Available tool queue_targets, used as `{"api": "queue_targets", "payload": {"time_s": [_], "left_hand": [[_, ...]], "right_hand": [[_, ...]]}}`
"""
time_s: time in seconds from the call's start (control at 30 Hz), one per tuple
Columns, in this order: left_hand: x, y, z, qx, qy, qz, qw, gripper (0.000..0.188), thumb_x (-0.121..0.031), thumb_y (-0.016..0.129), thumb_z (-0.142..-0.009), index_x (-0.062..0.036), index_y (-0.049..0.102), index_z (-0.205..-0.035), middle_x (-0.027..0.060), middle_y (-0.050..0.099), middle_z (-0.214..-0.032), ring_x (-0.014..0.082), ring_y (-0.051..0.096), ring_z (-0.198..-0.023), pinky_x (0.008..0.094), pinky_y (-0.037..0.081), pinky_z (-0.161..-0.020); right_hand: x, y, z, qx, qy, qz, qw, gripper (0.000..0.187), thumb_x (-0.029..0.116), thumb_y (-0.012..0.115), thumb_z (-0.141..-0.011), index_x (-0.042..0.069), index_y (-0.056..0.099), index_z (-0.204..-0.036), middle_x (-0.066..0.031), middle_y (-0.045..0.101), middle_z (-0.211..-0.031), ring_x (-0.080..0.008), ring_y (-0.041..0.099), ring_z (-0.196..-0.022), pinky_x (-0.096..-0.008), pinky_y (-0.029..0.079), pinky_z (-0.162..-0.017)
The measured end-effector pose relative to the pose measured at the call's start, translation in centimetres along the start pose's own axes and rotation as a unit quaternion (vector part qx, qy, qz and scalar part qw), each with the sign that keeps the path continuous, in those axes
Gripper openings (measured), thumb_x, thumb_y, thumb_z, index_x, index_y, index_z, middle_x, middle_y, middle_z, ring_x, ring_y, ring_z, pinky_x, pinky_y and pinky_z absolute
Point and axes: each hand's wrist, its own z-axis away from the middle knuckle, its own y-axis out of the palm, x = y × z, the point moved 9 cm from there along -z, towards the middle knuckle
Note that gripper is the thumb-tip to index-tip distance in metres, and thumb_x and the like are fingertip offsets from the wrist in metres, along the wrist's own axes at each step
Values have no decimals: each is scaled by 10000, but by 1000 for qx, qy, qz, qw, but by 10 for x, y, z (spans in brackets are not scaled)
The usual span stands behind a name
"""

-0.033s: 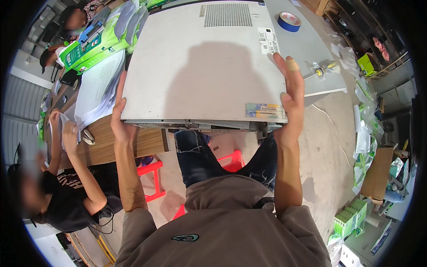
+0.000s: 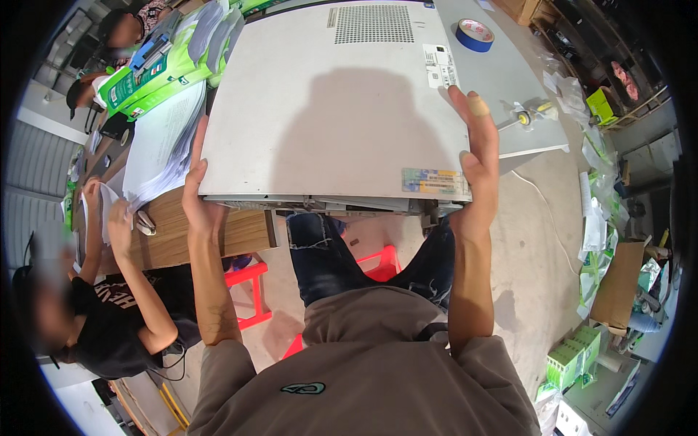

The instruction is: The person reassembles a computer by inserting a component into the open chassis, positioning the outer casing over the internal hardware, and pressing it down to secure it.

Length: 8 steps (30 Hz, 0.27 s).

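Note:
A wide, flat computer case [image 2: 349, 138] in off-white metal fills the upper middle of the view. It has a patch of round vent holes, a white label along its right side and a coloured sticker at the near right corner. My left hand [image 2: 200, 200] grips its left edge near the front corner, thumb on the upper face. On the right side, my right hand [image 2: 476, 167] holds the other edge, with a bandage-like wrap on one finger. Along the near side the case shows an open gap with metal parts inside. The undersides of both hands' grip are hidden.
Right of the case, a grey table [image 2: 534, 142] bears a blue tape roll [image 2: 475, 35] and a yellow-black screwdriver [image 2: 524, 118]. Paper stacks [image 2: 160, 145] lie on the wooden table [image 2: 211, 225] at left, where a co-worker handles sheets. A red stool [image 2: 251, 291] stands below.
The co-worker's nearer hand has shifted slightly to the right over the papers. My hands and the case look almost unchanged.

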Motion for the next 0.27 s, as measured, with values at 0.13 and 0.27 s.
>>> {"api": "queue_targets", "payload": {"time_s": [0.13,0.27], "left_hand": [[-7,5,2,9,-12,16,1000,890,-402,563,-860,-27,230,-1595,170,245,-1648,305,274,-1509,409,217,-1225],[-7,7,2,4,-3,18,1000,897,-383,574,-860,-24,211,-1597,171,250,-1645,313,272,-1509,408,182,-1241]], "right_hand": [[-9,-3,5,5,8,-12,1000,822,488,519,-890,3,343,-1529,-233,383,-1563,-335,306,-1483,-452,188,-1215],[-17,-8,7,11,7,0,1000,831,530,513,-902,15,340,-1532,-217,371,-1574,-333,301,-1486,-452,186,-1217]]}}
